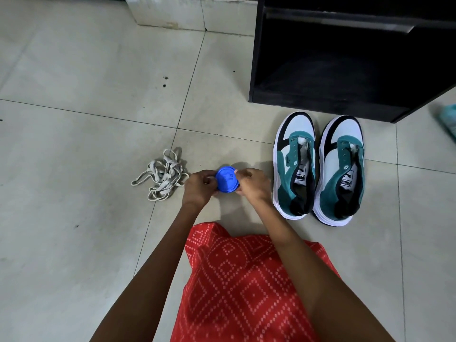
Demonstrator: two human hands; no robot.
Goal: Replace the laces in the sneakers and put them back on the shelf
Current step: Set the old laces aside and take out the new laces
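Your red patterned garment (241, 280) fills the bottom centre of the frame, both forearms reaching up from it. At mid-frame your left hand (197, 187) and right hand (254, 185) hold a round blue bundle (227, 180) between them, fingers curled and pinching its opposite edges; it looks like coiled lace. Just left of your hands, loose white laces (164, 174) lie tangled on the tiled floor (74, 119). To the right, two unlaced teal sneakers (318, 169) stand side by side, below the black shelf (345, 70) at upper right.
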